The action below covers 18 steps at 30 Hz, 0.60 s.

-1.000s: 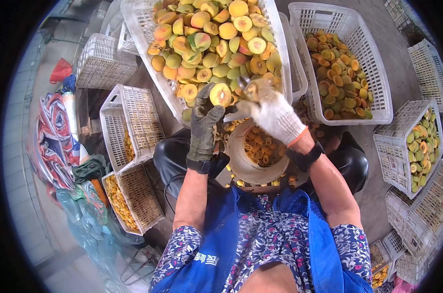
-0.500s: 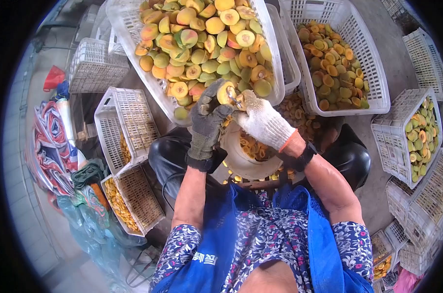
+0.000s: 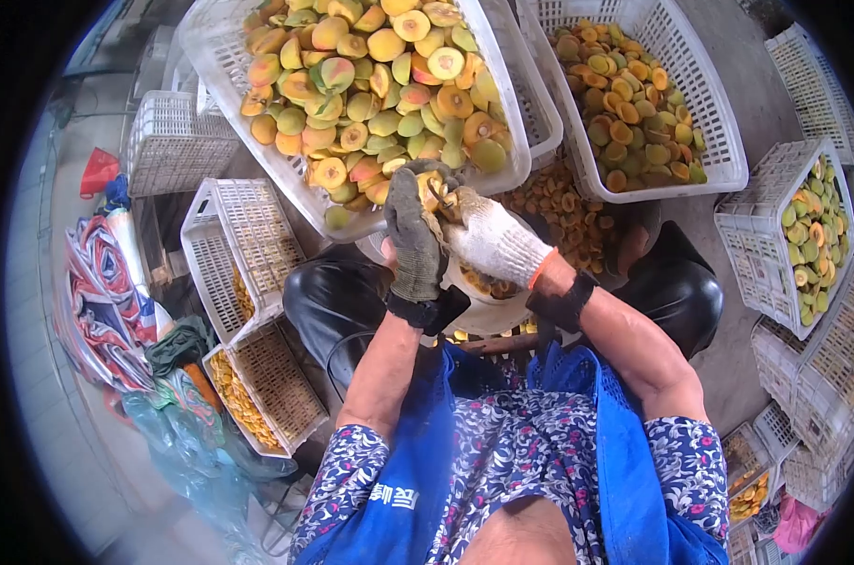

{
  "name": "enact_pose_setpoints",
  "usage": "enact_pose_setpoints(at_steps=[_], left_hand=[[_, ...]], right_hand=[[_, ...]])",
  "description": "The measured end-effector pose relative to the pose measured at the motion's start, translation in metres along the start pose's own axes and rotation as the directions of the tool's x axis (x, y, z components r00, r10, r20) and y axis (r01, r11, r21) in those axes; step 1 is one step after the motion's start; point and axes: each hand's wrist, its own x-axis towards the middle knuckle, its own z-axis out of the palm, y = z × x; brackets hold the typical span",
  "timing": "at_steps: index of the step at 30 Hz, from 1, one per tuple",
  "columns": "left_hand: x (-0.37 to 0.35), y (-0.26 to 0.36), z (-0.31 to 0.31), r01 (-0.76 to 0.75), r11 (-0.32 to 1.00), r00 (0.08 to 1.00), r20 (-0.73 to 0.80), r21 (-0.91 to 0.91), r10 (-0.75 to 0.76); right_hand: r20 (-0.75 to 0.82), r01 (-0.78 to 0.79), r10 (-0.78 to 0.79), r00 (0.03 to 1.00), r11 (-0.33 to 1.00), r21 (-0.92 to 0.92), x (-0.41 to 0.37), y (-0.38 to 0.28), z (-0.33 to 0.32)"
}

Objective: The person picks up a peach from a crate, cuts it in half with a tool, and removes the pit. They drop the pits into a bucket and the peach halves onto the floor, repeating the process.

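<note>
My left hand (image 3: 415,231), in a dark grey glove, is wrapped round a cut peach half (image 3: 433,191) near the lower edge of a white crate (image 3: 285,160) full of halved peaches. My right hand (image 3: 493,235), in a white glove with an orange cuff, grips a small metal tool (image 3: 437,196) whose curved end is at the cut face of the half. Both hands touch above a white bucket (image 3: 493,318) with orange pieces inside; its far rim is partly hidden by the right hand.
Another white crate (image 3: 728,174) of peach halves stands at the upper right, with loose halves (image 3: 563,212) on the floor below it. More crates (image 3: 761,254) stand at the right and left. Plastic bags (image 3: 177,438) lie at the left.
Both hands have turned over the fruit; my left fingers now point more upward and the cut face is less visible. The crates have shifted slightly in view.
</note>
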Motion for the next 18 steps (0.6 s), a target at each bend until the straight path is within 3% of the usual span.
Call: enact_pose_setpoints(at_steps=[2,4,5,7,10,11,13,14,15,16,17,18], left_hand=[[-0.001,0.002,0.004,0.031,0.999,0.998,-0.046,-0.011,-0.031],[0.002,-0.002,0.002,0.059,0.996,0.998,-0.011,-0.062,-0.060],[0.000,-0.004,0.004,0.059,0.996,0.998,-0.007,-0.065,-0.060],[-0.005,-0.002,0.010,0.059,0.992,0.997,-0.039,-0.112,-0.063],[-0.006,-0.004,0.006,0.029,0.997,0.999,-0.034,-0.067,-0.032],[-0.008,-0.002,0.006,0.028,0.998,0.999,-0.035,-0.063,-0.030],[-0.013,0.000,0.006,-0.044,0.999,0.999,0.007,0.021,0.044],[-0.015,0.001,0.009,-0.044,0.999,0.999,0.009,0.022,0.044],[-0.017,0.002,0.014,-0.276,0.858,0.959,0.059,0.433,0.279],[-0.019,0.002,0.018,-0.440,0.509,0.867,0.202,0.740,0.455],[-0.019,0.002,0.019,-0.441,0.510,0.868,0.205,0.739,0.453],[-0.019,0.001,0.021,-0.403,0.635,0.899,0.157,0.659,0.408]], right_hand=[[-0.008,-0.051,0.052,0.999,0.994,0.098,0.001,0.001,0.000],[-0.062,0.058,-0.066,0.996,0.990,-0.125,-0.003,0.013,0.008],[-0.065,0.057,-0.066,0.996,0.990,-0.129,-0.005,0.018,0.013],[-0.077,0.203,-0.268,0.960,0.861,-0.466,-0.008,0.022,0.023],[-0.034,0.314,-0.395,0.918,0.775,-0.548,-0.014,0.025,0.025],[-0.035,0.316,-0.397,0.917,0.776,-0.546,-0.015,0.022,0.027],[-0.154,0.048,-0.076,0.985,0.983,-0.177,-0.015,0.011,0.024],[-0.156,0.047,-0.075,0.985,0.983,-0.177,-0.015,0.016,0.025],[-0.129,0.174,-0.240,0.962,0.905,-0.388,-0.016,0.023,0.026],[-0.067,0.284,-0.390,0.918,0.766,-0.576,-0.016,0.029,0.027],[-0.070,0.280,-0.388,0.919,0.767,-0.577,-0.017,0.034,0.030],[-0.132,0.285,-0.416,0.900,0.789,-0.544,-0.016,0.035,0.030]])
